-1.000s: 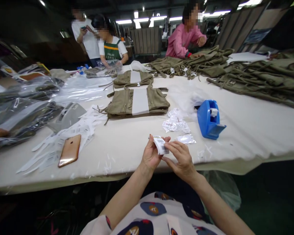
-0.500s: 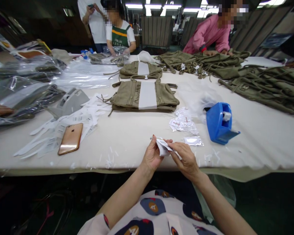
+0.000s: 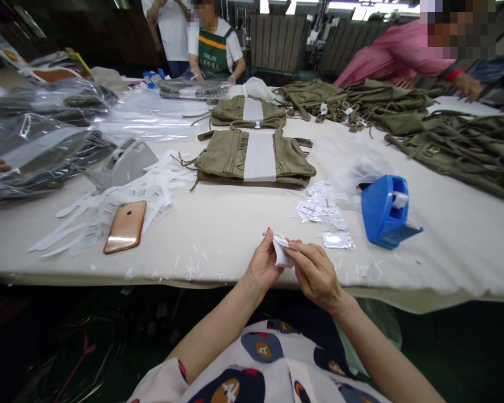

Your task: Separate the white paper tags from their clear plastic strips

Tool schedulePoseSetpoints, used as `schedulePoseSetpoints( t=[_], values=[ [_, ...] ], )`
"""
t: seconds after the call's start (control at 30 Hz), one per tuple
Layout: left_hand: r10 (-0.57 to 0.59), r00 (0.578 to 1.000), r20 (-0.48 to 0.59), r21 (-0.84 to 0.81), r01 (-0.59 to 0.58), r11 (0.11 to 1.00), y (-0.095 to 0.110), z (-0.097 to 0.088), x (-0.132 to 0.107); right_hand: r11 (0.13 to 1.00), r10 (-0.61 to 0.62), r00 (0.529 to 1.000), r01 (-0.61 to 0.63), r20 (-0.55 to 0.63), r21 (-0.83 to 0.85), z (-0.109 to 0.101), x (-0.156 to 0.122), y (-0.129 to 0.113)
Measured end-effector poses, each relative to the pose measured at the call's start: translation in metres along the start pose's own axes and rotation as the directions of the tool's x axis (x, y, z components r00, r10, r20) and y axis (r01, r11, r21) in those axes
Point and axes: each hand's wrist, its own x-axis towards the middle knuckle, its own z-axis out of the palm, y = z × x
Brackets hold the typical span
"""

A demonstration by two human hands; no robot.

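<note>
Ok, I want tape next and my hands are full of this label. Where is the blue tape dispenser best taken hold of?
Probably by the tall rounded back of the blue tape dispenser, from above with the right hand, which is nearer. It stands upright on the table. Its low front lip points toward the table edge and the roll sits open on top, so keep fingers off both.

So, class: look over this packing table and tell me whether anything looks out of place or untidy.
A rose-gold phone lies face down on a loose scatter of white paper strips left of the hands, and small white scraps litter the table edge. The left hand and right hand pinch a small white tag. Folded olive garments sit neatly.
</note>
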Motion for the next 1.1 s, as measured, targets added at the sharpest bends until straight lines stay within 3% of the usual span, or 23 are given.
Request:
schedulePoseSetpoints(
  t=[0.17, 0.5, 0.8, 1.1],
  values=[
    [-0.001, 1.0, -0.031, 0.013, 0.001, 1.0, -0.002, 0.0, 0.0, 0.998, 0.049, 0.995, -0.051, 0.083, 0.021, 0.0, 0.001, -0.001],
    [-0.007, 0.998, -0.059, 0.041, 0.009, 0.999, -0.002, 0.001, 0.001, 0.988, 0.129, 0.99, -0.133, 0.05, 0.074, 0.0, -0.001, 0.0],
    [0.012, 0.995, -0.095, 0.017, -0.011, 1.0, -0.004, -0.002, 0.005, 0.999, 0.034, 0.998, -0.033, -0.06, 0.017, 0.007, -0.009, 0.003],
    [0.03, 0.996, -0.088, 0.055, -0.025, 0.998, -0.005, 0.003, 0.003, 1.0, 0.027, 1.0, -0.026, -0.007, 0.005, 0.009, -0.011, 0.003]
  ],
)
